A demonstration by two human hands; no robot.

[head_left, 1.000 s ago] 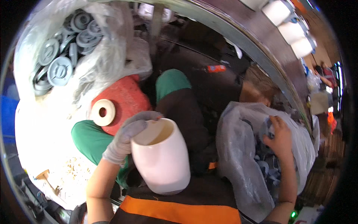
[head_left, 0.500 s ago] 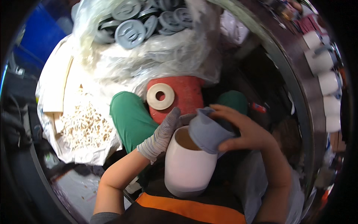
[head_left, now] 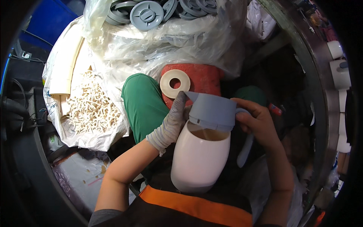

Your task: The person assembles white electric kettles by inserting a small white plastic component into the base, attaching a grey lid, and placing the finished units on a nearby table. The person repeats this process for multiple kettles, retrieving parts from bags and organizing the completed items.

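A white, barrel-shaped jug body (head_left: 200, 162) with an open mouth stands tilted in my lap. My left hand (head_left: 170, 123), in a pale knitted glove, grips its upper left side; the thumb reaches up beside the spout and the other fingers are mostly hidden behind. Over the mouth is a grey-blue jug collar (head_left: 213, 111) with a pointed spout on the left and a long curved handle (head_left: 246, 151) on the right. My bare right hand (head_left: 259, 123) holds the collar at the top of the handle. Below its lower edge, part of the mouth still shows.
Ahead, a red block (head_left: 204, 77) carries a cream ring (head_left: 175, 84). Beyond it, a clear plastic bag (head_left: 170, 49) holds several grey round lids (head_left: 146, 15). Small cream pieces (head_left: 92, 104) lie heaped on a white sack at left. White jugs (head_left: 342, 75) line the right-hand shelf.
The collar has turned from tilted to nearly level and come over the mouth, its spout now to the left. My right hand has shifted to the handle, which is now visible.
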